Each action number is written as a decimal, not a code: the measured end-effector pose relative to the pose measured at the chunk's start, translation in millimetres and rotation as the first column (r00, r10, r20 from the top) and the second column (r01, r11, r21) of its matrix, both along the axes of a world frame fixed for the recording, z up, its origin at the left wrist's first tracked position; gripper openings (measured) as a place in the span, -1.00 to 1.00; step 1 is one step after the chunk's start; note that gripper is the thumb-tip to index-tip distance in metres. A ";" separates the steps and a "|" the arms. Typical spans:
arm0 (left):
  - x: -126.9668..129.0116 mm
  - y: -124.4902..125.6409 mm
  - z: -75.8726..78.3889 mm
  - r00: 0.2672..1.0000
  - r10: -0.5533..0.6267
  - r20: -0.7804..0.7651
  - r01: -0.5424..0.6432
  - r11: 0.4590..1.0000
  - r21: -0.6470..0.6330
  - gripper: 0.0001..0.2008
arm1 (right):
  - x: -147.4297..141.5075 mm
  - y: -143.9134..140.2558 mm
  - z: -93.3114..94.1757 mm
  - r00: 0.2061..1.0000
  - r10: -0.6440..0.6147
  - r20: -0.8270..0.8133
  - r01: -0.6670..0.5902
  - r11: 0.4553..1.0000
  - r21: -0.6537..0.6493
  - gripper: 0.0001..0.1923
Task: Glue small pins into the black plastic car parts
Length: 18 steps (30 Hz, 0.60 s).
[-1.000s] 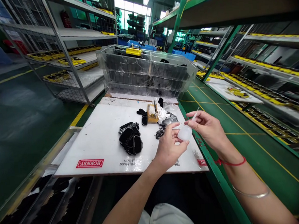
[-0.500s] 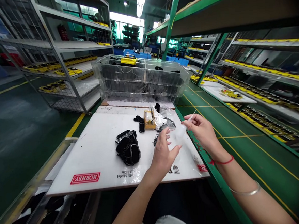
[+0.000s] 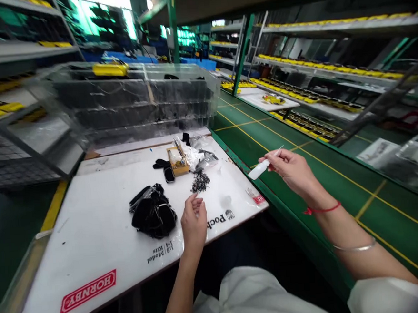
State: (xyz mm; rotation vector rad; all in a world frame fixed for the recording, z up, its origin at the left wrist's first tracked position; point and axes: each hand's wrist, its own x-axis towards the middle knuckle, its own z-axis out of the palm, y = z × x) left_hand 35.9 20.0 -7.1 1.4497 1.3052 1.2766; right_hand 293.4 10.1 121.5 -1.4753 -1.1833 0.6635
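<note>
Off the table's right edge, my right hand [image 3: 291,170] pinches a small white squeeze bottle [image 3: 259,170] with a thin nozzle. The bottle is tilted, its nozzle pointing up past my fingertips. My left hand [image 3: 194,219] is over the front of the white table [image 3: 100,197], its fingers loosely curled together and nothing visible in them. A heap of small black screws [image 3: 200,181] lies just beyond that hand. To its left sits a pile of black parts [image 3: 153,212], some in clear wrap.
Behind the screws are a small wooden box [image 3: 178,161] holding tools, black pads [image 3: 165,169] and crumpled plastic bags [image 3: 204,158]. A large clear bin [image 3: 134,104] stands at the table's far edge. Green railing runs along the right; racks [image 3: 317,63] hold yellow parts.
The view has swung right. My hands have moved apart: the left has drawn back and curled its fingers, and the right has carried the bottle out beyond the table's edge.
</note>
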 end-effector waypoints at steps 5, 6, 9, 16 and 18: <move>-2.7 -2.5 -4.5 0.999 -0.022 0.042 0.023 1.000 -0.019 -0.68 | -7.6 -92.9 -30.2 0.970 0.010 0.241 0.050 0.969 -0.242 -0.78; -3.1 -2.8 -4.8 0.999 -0.026 0.048 0.027 0.999 -0.019 -0.67 | -11.4 -110.5 -46.9 0.970 0.041 0.238 0.034 0.952 -0.305 -0.78; -3.5 -3.8 -5.8 0.999 -0.027 0.045 0.027 1.000 -0.002 -0.68 | -19.4 -153.5 -115.2 0.983 -0.002 0.181 0.073 0.920 -0.385 -0.80; -1.8 -6.5 -6.3 0.997 -0.023 -0.070 0.028 0.997 0.072 -0.73 | -10.3 -194.4 -276.2 0.962 -0.244 0.124 0.267 0.737 -0.621 -0.73; -1.3 -7.0 -7.0 0.995 -0.014 -0.099 0.026 0.993 0.115 -0.74 | -2.4 -196.6 -302.5 0.948 -0.283 0.143 0.303 0.679 -0.669 -0.73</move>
